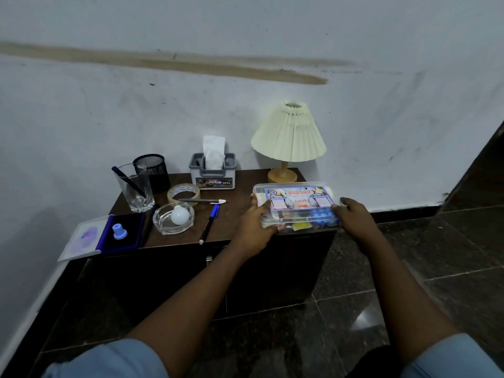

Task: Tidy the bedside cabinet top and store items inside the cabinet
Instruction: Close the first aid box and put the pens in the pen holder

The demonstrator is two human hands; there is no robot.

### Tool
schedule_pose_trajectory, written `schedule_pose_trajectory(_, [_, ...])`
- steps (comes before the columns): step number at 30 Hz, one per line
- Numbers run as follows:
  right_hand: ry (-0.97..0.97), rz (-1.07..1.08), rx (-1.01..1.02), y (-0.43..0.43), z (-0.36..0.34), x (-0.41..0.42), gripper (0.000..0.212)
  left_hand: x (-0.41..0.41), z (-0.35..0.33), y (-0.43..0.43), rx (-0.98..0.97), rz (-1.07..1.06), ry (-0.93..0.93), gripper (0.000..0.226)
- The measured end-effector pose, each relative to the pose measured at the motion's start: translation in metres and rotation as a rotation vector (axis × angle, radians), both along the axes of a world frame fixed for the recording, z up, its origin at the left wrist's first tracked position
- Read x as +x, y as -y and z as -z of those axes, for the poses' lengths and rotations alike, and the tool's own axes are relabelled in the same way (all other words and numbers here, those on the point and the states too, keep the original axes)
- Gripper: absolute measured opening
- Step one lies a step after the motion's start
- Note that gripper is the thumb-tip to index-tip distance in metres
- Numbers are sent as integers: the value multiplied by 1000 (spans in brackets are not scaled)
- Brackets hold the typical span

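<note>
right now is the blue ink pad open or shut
Open. The ink pad has its lid flipped back beyond the left edge of the cabinet top, stained inside up, and a blue stamp stands on the pad.

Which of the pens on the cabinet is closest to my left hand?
The blue-capped pen lying right of the glass ashtray, beside your left hand. The others are farther away: one lies across the tape roll, one leans in the drinking glass.
</note>
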State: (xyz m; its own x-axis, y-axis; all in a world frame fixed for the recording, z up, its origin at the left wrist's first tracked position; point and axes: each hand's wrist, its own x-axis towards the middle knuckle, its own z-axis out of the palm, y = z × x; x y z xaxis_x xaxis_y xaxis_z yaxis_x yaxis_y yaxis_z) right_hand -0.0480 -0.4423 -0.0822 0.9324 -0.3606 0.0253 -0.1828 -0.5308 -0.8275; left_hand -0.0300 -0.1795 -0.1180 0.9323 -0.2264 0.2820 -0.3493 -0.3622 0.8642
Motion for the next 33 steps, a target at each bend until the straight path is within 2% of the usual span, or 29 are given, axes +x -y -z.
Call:
schedule_pose_trajectory(7, [-15,12,-41,-7,-2,4,58,-11,-8,-12,25,31,14,76])
schedule_pose_trajectory(9, [18,32,-125,-15,-8,3,61,-13,-19,-23,66,37,-18,74])
schedule_pose_trajectory(11, [74,36,-230,-32,-18,2,59,-11,-34,-39,136,0,-32,58])
schedule_pose_trajectory(12, [109,32,-303,-42,-24,2,55,-10,-41,-47,120,-36,-42,52])
schedule_pose_trajectory(14, [197,10,-472,-65,-35,3,44,-8,-52,-68,151,-140,-20,55])
schedule_pose_trajectory(16, [284,-69,-578,-93,-41,6,36,-7,-60,-97,344,-254,27,54])
schedule_pose_trajectory(19, [352,-210,-596,-140,-41,12,31,-7,-62,-135,660,-372,22,35])
schedule_pose_trajectory(24, [384,-409,-599,-205,-30,30,32,-18,-44,-143,911,-414,51,42])
schedule_pose_trajectory(27, [336,-530,-558,-232,-22,43,34,-23,-27,-138,941,-432,52,52])
schedule_pose_trajectory(33, [175,-585,-530,-261,0,75,31,-27,-21,-135,905,-389,23,29])
